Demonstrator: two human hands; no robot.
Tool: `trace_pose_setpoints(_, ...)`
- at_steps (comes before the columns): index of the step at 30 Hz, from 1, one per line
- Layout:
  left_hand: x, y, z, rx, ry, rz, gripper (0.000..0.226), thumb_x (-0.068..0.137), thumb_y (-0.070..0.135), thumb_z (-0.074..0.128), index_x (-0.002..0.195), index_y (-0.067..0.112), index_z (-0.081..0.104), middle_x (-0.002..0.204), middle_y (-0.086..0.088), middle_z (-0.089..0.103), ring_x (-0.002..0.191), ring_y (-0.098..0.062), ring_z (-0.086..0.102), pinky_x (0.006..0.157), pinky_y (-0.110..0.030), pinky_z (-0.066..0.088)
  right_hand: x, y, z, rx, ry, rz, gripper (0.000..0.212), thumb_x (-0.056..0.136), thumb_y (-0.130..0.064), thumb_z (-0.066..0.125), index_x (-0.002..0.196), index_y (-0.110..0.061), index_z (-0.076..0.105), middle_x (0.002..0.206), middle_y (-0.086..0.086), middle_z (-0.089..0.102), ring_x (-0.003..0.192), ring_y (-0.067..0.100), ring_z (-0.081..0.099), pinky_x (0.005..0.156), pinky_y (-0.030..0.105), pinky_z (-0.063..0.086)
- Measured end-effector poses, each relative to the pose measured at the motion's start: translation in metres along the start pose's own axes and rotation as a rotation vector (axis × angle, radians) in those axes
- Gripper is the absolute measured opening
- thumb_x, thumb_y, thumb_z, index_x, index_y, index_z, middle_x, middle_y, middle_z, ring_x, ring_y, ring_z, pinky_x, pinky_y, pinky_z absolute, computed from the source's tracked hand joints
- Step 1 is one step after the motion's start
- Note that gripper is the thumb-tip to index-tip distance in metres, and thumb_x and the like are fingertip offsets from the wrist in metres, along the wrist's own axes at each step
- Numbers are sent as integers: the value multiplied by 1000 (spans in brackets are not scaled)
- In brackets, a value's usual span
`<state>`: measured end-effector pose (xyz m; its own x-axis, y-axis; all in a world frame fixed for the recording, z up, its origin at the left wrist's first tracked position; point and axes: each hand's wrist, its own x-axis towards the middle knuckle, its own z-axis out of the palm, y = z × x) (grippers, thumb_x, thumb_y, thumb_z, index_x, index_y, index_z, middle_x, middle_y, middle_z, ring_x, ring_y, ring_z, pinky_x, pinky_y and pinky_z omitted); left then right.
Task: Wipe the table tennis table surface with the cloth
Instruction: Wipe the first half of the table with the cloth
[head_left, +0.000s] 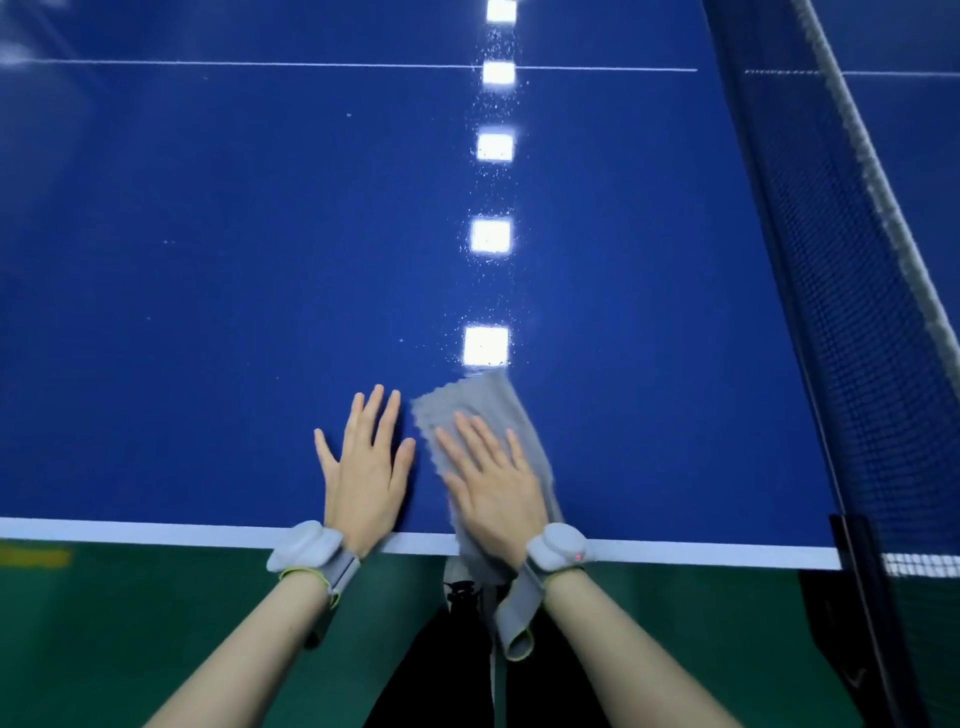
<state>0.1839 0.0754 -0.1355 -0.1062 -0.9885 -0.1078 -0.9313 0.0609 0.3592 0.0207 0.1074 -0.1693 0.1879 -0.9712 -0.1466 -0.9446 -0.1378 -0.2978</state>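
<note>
The blue table tennis table (260, 270) fills most of the view, its white near edge line running across the bottom. A grey cloth (470, 410) lies on it near that edge, one end hanging over the edge. My right hand (493, 488) lies flat on the cloth, fingers spread and pressing it down. My left hand (366, 462) rests flat on the bare blue surface just left of the cloth, fingers apart, holding nothing. Both wrists wear grey bands.
The net (852, 291) runs along the right side, its post clamp (857, 561) at the near corner. Square ceiling-light reflections (491, 236) and small droplets form a line up the table. A white centre line (311, 64) crosses the far part. Green floor (130, 623) lies below the edge.
</note>
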Motion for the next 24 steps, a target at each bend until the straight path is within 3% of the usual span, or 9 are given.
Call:
trace_pose_setpoints(4, -4, 19, 9, 9, -31, -1, 64, 89, 53, 5, 147, 29, 16, 157, 10, 9, 142, -4, -6, 112, -53, -5, -30, 93, -24, -43, 22, 182, 53, 95, -38, 24, 146, -28, 29, 153, -1, 29, 140, 18, 30, 112, 41, 10)
trace_pose_setpoints(8, -7, 44, 22, 15, -46, 15, 64, 89, 54, 6, 147, 29, 16, 157, 10, 9, 142, -5, -5, 111, -54, -4, -67, 191, -52, -51, 34, 418, 56, 93, -46, -1, 149, -36, 1, 157, -6, -1, 145, 15, -1, 116, 43, -1)
trace_pose_setpoints(10, -9, 59, 30, 21, -50, 24, 64, 90, 54, 7, 148, 29, 15, 156, 11, 9, 142, -5, -6, 111, -54, -4, -80, 230, -64, -52, 73, 481, 58, 92, -47, -5, 149, -34, -2, 157, -5, -3, 144, 13, -6, 116, 43, -3)
trace_pose_setpoints(14, -14, 74, 34, 41, -63, 72, 63, 90, 54, 8, 148, 30, 12, 156, 13, 8, 141, -1, -9, 111, -51, -7, -74, 267, -84, 12, 179, 630, 53, 99, -42, 9, 150, -31, 8, 158, -6, 4, 145, 13, 2, 113, 45, 17)
trace_pose_setpoints(18, -14, 81, 36, 52, -65, 74, 62, 90, 54, 9, 148, 30, 12, 156, 14, 8, 141, -1, -8, 111, -52, -5, -67, 280, -88, 86, 220, 681, 51, 101, -33, 18, 151, -28, 10, 159, -4, 3, 145, 14, 2, 108, 45, 26)
trace_pose_setpoints(22, -17, 79, 38, 53, -73, 76, 62, 90, 55, 10, 148, 31, 12, 155, 14, 7, 142, -2, -7, 112, -53, -5, -68, 276, -85, 66, 231, 701, 51, 102, -34, 18, 151, -25, 11, 159, -1, 6, 146, 16, 4, 110, 47, 25)
trace_pose_setpoints(24, -17, 75, 38, 49, -84, 80, 62, 90, 55, 11, 148, 32, 12, 156, 14, 7, 141, -2, -8, 112, -52, -7, -68, 261, -78, 57, 226, 720, 54, 99, -40, 10, 151, -24, 10, 158, 0, 7, 146, 18, 4, 113, 47, 15)
